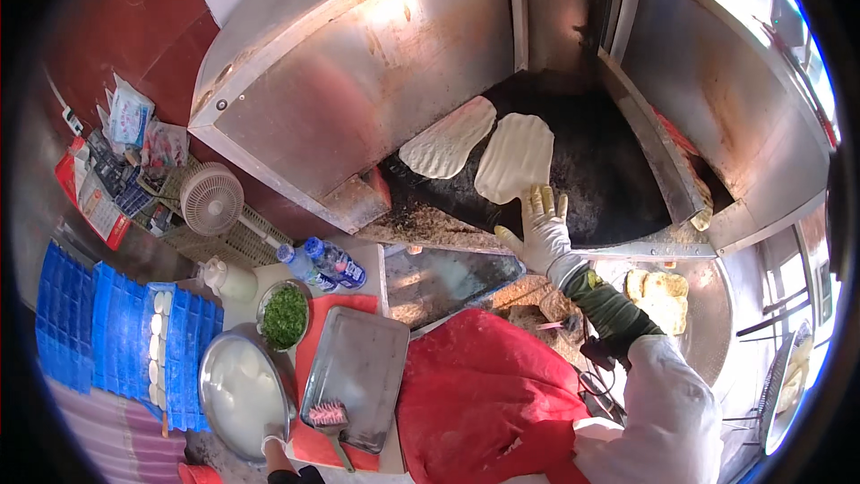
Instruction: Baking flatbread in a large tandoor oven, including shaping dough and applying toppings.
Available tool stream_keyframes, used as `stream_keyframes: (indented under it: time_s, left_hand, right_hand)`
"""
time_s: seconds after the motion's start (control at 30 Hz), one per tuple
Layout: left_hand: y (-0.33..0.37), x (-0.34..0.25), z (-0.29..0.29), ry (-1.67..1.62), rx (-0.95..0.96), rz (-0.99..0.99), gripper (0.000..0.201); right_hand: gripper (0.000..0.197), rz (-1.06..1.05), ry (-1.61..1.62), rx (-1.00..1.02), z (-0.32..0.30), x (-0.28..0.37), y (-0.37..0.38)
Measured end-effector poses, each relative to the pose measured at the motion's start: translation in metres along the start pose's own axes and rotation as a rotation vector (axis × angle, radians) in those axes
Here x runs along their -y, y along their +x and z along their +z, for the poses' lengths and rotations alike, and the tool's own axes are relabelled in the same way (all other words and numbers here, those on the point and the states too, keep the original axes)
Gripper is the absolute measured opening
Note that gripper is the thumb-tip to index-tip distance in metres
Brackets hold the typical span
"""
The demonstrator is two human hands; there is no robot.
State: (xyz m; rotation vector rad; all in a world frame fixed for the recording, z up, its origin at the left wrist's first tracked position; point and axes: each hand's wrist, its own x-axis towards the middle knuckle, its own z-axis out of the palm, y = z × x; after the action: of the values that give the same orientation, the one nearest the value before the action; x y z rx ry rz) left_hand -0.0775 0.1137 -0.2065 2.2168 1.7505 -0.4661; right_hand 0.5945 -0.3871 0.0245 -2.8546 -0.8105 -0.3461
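Two pale, flattened pieces of dough with ridged surfaces lie on the dark griddle. My right hand [544, 229], in a whitish glove with yellowed fingers, is spread open at the griddle's front edge. Its fingertips reach the lower end of the nearer dough piece [517, 157]; whether they touch it, I cannot tell. The other dough piece [450, 138] lies to its left. Far down at the lower left, my left hand [272, 446] is at the rim of a large metal bowl [208, 375] with whitish contents. Its fingers are mostly hidden.
Metal walls [394, 63] enclose the griddle [596, 161]. Left of me stand a grey tray [367, 350] with a brush [330, 421], a bowl of chopped greens [285, 315], two bottles [333, 262], a fan [212, 199] and blue crates [116, 323]. Browned flatbreads [661, 300] lie in a round pan at right.
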Motion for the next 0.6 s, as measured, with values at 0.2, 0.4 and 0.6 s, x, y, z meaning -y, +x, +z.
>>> stream_keyframes:
  time_s: [0.2, 0.4, 0.6]
  left_hand:
    - [-0.007, -0.005, -0.014, 0.136, 0.082, -0.072, 0.026]
    - [-0.075, -0.076, -0.084, 0.298, 0.152, 0.074, 0.019]
    - [-0.092, -0.049, -0.084, -0.444, 0.093, -0.102, 0.019]
  right_hand:
    - [0.088, -0.130, 0.275, -0.214, 0.019, 0.015, 0.069]
    - [0.099, -0.134, 0.007, 0.013, 0.024, 0.022, 0.018]
    - [0.066, -0.329, 0.229, 0.017, -0.002, -0.006, 0.045]
